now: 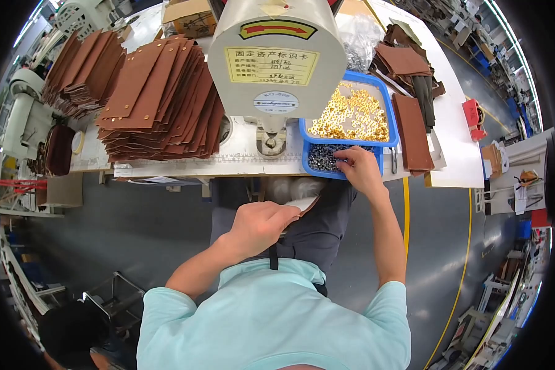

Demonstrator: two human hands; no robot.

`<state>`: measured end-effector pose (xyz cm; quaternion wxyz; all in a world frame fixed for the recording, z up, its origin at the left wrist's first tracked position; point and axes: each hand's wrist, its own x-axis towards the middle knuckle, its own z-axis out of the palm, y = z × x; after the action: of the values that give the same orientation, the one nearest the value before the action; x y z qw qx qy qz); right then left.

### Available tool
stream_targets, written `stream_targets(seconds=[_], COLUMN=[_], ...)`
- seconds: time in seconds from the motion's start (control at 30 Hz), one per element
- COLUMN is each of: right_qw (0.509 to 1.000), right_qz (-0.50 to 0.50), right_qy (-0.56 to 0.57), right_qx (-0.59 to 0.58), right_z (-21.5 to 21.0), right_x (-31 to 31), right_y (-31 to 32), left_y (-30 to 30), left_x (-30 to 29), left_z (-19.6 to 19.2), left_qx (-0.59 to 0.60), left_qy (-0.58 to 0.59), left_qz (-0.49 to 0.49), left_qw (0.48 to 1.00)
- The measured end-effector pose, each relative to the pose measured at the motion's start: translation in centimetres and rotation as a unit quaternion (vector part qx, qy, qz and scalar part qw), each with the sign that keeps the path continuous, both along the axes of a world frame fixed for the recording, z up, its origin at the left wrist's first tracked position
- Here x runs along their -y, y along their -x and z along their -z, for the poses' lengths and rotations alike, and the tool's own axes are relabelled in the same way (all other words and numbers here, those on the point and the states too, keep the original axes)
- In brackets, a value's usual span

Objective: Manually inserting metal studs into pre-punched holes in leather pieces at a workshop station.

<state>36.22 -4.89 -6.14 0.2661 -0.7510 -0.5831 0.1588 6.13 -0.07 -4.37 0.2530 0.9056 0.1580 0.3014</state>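
In front of my waist, my left hand pinches a thin leather piece, pale on its upper face with a brown edge. Most of that piece is hidden by the fingers or blurred. My right hand reaches into a blue tray of small dark metal fasteners, thumb and forefinger drawn together at the pile. Whatever lies between those fingertips is too small to make out. Behind it, a second blue tray holds gold-coloured ring-like fasteners. A pale press machine stands over the table, its lower tool near the front edge.
Tall stacks of brown leather panels with gold studs stand left of the press. More brown panels lie right of the trays, near a clear plastic bag. The white table ends above my lap. A cardboard box sits behind.
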Motion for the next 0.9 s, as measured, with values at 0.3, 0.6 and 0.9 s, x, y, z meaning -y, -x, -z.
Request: stream_targets(seconds=[0.3,0.6,0.9], right_qw=[0.994,0.995,0.996], right_qz=[-0.003,0.014,0.007], right_qy=[-0.037,-0.039,0.003], right_qx=[0.099,0.086,0.089], right_z=[2.4,1.9,1.9], right_x=[-0.4,-0.3,-0.6], right_y=[-0.1,0.5,0.3], left_y=[0.8,0.2,0.3], left_x=[-0.7,-0.6,-0.6], left_z=[-1.1,-0.8,-1.0], left_qx=[0.121,0.172,0.176], left_qy=[-0.134,-0.142,-0.153], left_qz=[0.0,0.037,0.056], left_qw=[0.984,0.974,0.971])
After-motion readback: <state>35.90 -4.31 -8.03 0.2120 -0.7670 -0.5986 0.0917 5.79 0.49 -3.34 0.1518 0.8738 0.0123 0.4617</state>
